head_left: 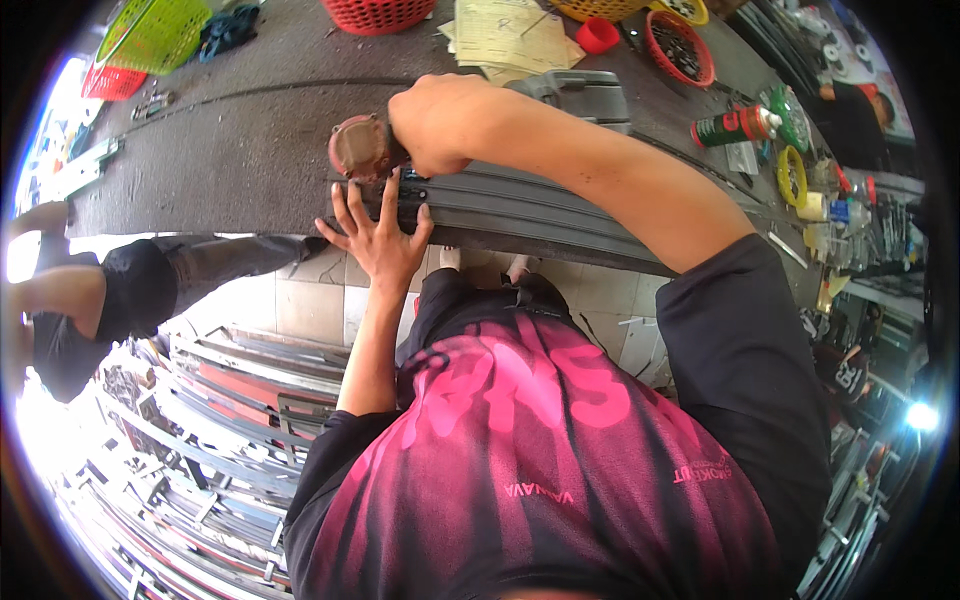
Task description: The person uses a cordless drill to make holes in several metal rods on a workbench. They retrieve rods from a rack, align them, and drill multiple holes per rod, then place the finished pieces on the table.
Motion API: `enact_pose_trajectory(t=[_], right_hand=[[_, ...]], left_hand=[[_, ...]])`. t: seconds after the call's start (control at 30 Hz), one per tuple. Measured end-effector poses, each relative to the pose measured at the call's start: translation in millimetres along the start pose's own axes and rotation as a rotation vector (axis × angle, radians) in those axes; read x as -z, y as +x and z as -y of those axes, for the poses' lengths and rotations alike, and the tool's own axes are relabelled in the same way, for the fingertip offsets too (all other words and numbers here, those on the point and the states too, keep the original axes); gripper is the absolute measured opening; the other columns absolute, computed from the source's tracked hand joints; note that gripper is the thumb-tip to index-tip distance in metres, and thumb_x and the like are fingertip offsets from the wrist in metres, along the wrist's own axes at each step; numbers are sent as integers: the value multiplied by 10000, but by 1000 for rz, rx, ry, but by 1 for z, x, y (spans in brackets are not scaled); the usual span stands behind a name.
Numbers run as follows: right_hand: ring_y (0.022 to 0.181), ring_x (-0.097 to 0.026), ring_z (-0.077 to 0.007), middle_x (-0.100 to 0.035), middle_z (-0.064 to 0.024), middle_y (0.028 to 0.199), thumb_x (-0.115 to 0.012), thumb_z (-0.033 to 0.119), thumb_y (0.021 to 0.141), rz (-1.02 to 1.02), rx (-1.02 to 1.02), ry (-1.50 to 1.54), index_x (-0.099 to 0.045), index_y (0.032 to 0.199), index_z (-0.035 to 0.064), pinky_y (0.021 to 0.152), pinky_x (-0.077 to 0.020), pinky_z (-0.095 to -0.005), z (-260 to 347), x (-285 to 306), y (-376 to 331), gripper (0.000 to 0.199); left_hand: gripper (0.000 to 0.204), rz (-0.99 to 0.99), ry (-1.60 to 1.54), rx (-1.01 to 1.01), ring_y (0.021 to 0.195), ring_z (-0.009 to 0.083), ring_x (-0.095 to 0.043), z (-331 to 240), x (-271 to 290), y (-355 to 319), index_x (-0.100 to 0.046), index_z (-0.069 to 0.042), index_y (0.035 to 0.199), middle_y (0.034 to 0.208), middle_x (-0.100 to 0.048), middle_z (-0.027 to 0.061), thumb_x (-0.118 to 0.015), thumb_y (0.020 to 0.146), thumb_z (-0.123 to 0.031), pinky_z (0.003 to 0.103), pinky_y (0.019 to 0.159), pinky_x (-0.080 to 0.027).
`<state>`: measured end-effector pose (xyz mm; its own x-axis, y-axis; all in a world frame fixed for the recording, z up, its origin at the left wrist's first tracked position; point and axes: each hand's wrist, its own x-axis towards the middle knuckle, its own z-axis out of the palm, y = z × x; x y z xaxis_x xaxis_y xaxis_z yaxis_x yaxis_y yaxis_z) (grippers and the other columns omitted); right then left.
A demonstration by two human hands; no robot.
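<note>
My right hand (440, 120) is wrapped round the handle of a cordless drill (360, 148), whose worn reddish-brown rear end faces up. Beyond my forearm, a dark grey block (580, 97) that looks like its battery shows. The drill's tip is hidden beneath its body. Just below the drill, my left hand (380, 235) has its fingers spread, resting on the end of a dark grey metal profile (540, 210). That long, grooved profile lies along the near edge of the dark workbench (240, 150) and runs right under my right forearm.
Red basket (378, 12), papers (510, 35), red cup (597, 36) and a basket of small parts (680, 48) stand at the back. A spray can (735, 127) lies at right. Another person (100, 290) is at left. Metal bars (230, 400) are stacked behind me.
</note>
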<state>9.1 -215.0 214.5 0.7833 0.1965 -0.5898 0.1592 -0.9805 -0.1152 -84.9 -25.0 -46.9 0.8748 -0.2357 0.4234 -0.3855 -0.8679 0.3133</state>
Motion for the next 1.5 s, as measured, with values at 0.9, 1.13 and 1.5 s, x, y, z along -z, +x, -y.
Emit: enact_pose_trajectory(t=[0.9,1.13,1.5], right_hand=[[578,-619,-122,-812,-165,1306,-770,130,1141,-1637,-895,1331,-586,1502,-26,497,-510,-296,-117,-294,-384,433],[549,-600,-128,-796,-156,1169,-820,143,1120,-1718,-1113,1519,-509,1538,13,468,-491,-303,-102,-351,-380,537],[1015,-728,-339,-765,-181,1220,-1006,322,941,-1068,-537,796,-698,1422,16,882,-576,-471,-89,-354,-329,648]], left_hand=[[338,391,-578,-601,1210,345,-724,-230,-57,95,-860,-114,1245,1227,-805,99,-906,911,-135,506,1034,-581],[170,393,-528,-562,1117,358,-743,-237,-98,102,-900,-85,1086,1119,-817,85,-903,917,-95,476,995,-597],[163,987,-1836,183,970,199,-841,-191,-18,85,-861,12,1133,1082,-892,131,-930,985,21,353,935,-682]])
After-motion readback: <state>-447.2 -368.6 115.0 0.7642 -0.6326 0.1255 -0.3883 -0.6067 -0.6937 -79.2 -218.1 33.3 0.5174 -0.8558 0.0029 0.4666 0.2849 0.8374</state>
